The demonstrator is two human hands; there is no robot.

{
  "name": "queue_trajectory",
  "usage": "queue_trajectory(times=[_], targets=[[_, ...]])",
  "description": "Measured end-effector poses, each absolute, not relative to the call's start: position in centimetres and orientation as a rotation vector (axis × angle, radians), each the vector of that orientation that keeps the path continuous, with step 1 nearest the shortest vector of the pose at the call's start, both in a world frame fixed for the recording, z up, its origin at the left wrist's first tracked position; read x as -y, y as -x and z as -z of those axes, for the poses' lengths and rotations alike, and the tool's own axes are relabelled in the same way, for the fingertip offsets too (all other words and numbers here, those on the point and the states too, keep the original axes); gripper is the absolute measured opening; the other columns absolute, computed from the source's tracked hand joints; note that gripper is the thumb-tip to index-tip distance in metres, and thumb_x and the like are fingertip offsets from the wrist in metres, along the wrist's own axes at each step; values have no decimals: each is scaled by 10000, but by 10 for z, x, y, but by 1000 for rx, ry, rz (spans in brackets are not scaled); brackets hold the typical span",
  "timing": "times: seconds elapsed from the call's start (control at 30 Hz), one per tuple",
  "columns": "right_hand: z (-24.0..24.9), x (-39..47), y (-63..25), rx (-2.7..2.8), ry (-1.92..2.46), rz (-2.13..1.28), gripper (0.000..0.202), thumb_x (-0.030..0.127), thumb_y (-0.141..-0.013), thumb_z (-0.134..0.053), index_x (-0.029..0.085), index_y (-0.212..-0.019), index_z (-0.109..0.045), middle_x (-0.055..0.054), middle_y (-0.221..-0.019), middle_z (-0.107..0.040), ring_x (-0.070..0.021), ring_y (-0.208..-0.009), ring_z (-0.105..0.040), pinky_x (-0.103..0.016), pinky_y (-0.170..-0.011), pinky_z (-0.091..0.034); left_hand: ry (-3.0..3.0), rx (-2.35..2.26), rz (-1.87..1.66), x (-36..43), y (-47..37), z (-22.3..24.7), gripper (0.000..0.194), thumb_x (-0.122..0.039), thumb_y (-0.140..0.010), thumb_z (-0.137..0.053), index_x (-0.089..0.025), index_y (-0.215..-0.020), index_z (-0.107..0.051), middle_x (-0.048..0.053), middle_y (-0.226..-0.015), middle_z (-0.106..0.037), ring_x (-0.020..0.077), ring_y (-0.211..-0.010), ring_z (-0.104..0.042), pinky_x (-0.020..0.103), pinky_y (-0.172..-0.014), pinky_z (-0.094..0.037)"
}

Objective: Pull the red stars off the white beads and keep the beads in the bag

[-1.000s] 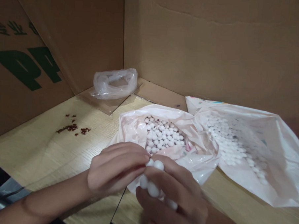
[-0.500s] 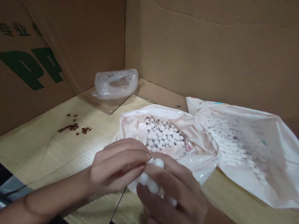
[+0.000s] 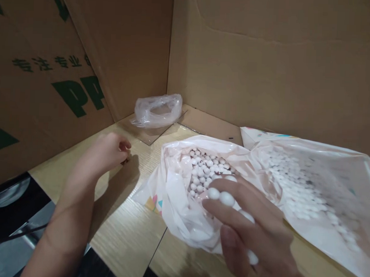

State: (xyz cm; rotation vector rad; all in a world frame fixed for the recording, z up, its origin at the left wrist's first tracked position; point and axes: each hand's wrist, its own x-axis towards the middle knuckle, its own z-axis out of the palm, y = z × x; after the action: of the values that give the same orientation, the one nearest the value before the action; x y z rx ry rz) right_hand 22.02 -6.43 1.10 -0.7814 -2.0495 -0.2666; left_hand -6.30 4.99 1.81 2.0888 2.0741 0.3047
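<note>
My right hand (image 3: 257,227) is closed around several small white balls (image 3: 227,198), which show between its fingers. It is above the near edge of an open white plastic bag (image 3: 173,187) holding many loose white balls (image 3: 206,172). My left hand (image 3: 106,155) is at the left of the table, its fingers curled downward in a pinch. Small dark brown pieces (image 3: 124,162) show just under its fingertips; the hand hides the others. Whether a piece is between the fingertips is too small to make out.
Another white plastic bag (image 3: 326,193) with many white balls inside lies at the right. A roll of clear plastic (image 3: 158,111) rests on a flat sheet (image 3: 150,136) at the back. Cardboard walls (image 3: 267,76) with green print enclose the wooden table (image 3: 122,229).
My left hand has left my right hand and reached left to the brown pieces. The right hand keeps the white balls. The view has shifted a little to the left.
</note>
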Motion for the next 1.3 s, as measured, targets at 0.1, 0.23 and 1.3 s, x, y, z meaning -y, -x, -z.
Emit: queue_trajectory(times=[0.1, 0.23, 1.3], targets=[[-12, 63, -219, 2054, 775, 222, 209, 111, -841, -436, 111, -869, -643, -143, -954, -620, -222, -897, -609, -357, -688, -504, -2099, -2039, -229, -50, 72, -6, 133, -156, -624, -618, -169, -705, -724, 49, -678, -679, 198, -608, -602, 239, -499, -388], [-11, 64, -216, 2023, 776, 193, 204, 121, -857, -421, 122, -883, -623, -134, -945, -620, -215, -873, -609, -342, -658, -491, -2128, -2023, -202, -50, 75, 4, 143, -133, -619, -596, -153, -680, -723, 85, -682, -674, 195, -589, -579, 239, -491, -371], [30, 55, -189, 1996, 472, 461, 127, 190, -691, -500, 133, -705, -613, -139, -942, -582, -290, -930, -550, -324, -527, -495, -2062, -527, -1249, 6, -18, -3, 179, -18, -747, -702, -145, -872, -712, 43, -821, -705, 122, -777, -671, 216, -690, -559]])
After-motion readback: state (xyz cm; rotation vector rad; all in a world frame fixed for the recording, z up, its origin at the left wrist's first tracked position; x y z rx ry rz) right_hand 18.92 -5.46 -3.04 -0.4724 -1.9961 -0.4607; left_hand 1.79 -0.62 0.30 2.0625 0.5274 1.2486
